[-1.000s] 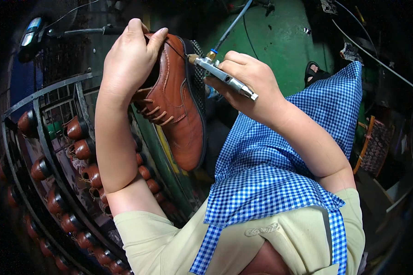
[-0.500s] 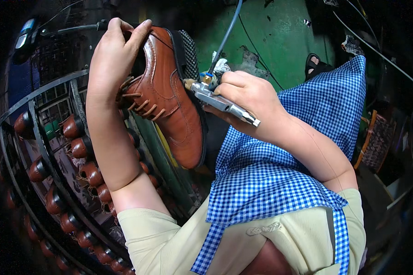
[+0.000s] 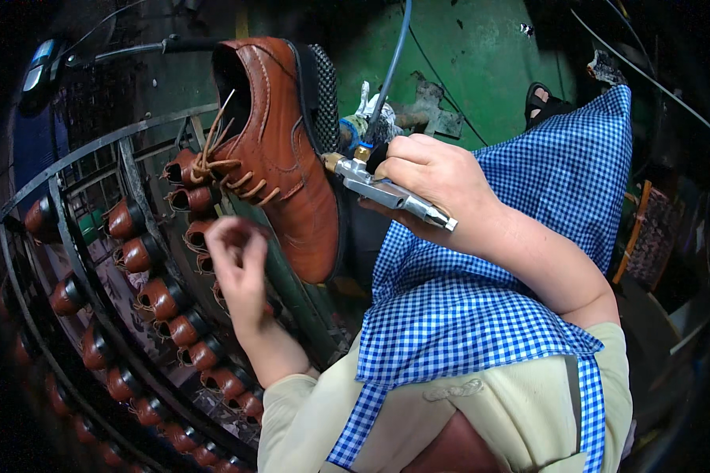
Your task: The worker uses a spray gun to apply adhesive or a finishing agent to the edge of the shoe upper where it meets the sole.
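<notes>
A brown leather lace-up shoe (image 3: 288, 169) stands toe-down in front of me, its dark sole turned to the right. Loose tan laces (image 3: 205, 164) hang by its opening. Away from the shoe, beside its toe on the left, is my left hand (image 3: 243, 268); the fingers are blurred and loosely bent, the thumb apart, with nothing visible in them. My right hand (image 3: 434, 177) grips a metal spray gun (image 3: 390, 195), whose brass-coloured end lies close to the sole. A blue-grey hose (image 3: 393, 59) runs up from the gun. What supports the shoe is hidden.
A metal rack (image 3: 59, 205) at left carries rows of brown shoes (image 3: 159, 298). Behind the upright shoe's sole is a black textured piece (image 3: 323, 98). A metal bar (image 3: 142, 49) reaches in from the upper left. Green floor (image 3: 497, 87) lies beyond, and a blue checked apron (image 3: 465, 315) covers my lap.
My left hand has let go of the shoe's heel end and come down and nearer to me. The shoe has stayed nearly in place; the spray gun has shifted slightly downward.
</notes>
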### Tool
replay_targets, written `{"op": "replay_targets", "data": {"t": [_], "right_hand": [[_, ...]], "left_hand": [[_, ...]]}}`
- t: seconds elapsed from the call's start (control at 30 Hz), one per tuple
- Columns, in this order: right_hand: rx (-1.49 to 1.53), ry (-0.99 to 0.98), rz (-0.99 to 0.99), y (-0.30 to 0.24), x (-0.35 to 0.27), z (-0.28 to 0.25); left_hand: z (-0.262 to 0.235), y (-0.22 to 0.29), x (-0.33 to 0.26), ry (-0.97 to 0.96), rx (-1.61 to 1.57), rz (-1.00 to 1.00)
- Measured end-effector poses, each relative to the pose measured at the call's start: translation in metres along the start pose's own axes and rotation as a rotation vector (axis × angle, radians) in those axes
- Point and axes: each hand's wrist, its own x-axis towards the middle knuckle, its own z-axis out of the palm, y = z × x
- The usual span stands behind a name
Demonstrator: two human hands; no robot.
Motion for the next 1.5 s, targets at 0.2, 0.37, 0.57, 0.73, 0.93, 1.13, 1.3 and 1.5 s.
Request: {"op": "replay_targets", "data": {"t": [0.2, 0.37, 0.57, 0.73, 0.93, 1.13, 1.3, 1.5], "right_hand": [[0.003, -0.038, -0.007, 0.000, -0.011, -0.003], [0.023, -0.039, -0.022, -0.001, -0.018, -0.008], [-0.001, -0.211, 0.034, -0.005, -0.021, -0.031], [0.021, -0.291, 0.028, -0.007, -0.025, -0.051], [0.007, -0.360, 0.043, -0.014, -0.031, -0.073], [-0.041, -0.329, 0.028, -0.020, -0.040, -0.088], [-0.075, -0.317, 0.032, -0.022, -0.044, -0.102], [-0.156, -0.291, 0.067, -0.027, -0.049, -0.115]], "left_hand": [[-0.006, -0.002, -0.028, -0.253, 0.377, 0.354], [-0.005, 0.013, -0.020, -0.393, 0.508, 0.445], [0.007, 0.028, -0.015, -0.386, 0.651, 0.592], [0.019, 0.041, -0.011, -0.362, 0.773, 0.718], [0.031, 0.057, -0.002, -0.395, 0.846, 0.827], [0.045, 0.073, 0.008, -0.501, 0.878, 0.850], [0.060, 0.080, 0.022, -0.571, 0.799, 0.882], [0.075, 0.087, 0.033, -0.543, 0.790, 0.899]]}}
